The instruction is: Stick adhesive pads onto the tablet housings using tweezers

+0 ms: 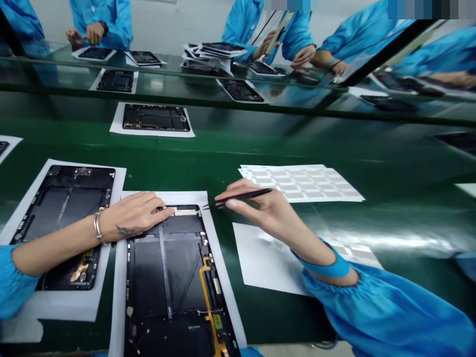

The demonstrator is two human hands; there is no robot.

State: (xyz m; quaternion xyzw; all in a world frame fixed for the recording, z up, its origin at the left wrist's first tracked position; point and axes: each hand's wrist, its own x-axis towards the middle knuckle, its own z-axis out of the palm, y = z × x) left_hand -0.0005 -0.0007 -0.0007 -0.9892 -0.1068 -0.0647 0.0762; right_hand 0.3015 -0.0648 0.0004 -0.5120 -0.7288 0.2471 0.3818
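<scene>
While my left hand (136, 213) lies palm down across the top end of one tablet shell (147, 267), at one pale strip (186, 212), I cannot tell whether it pinches anything; my right hand (267, 206) grips one pair of black tweezers (245, 195), tips near that shell's corner. On the bench (211, 158), a second shell (80, 193) lies left, a third shell (154, 118) beyond, all on three white sheets (186, 197).

Near tablet shell (148, 272): lower end cut off by the bottom edge; upper left corner under the left grip (134, 216).
Shell lettering (194, 327): too small to read.
Left tablet shell (85, 198): partly hidden by the left forearm (63, 244).
White sheet (264, 258): partly beneath the right sleeve (372, 302).
Co-workers (115, 22): cut off by the top edge.
</scene>
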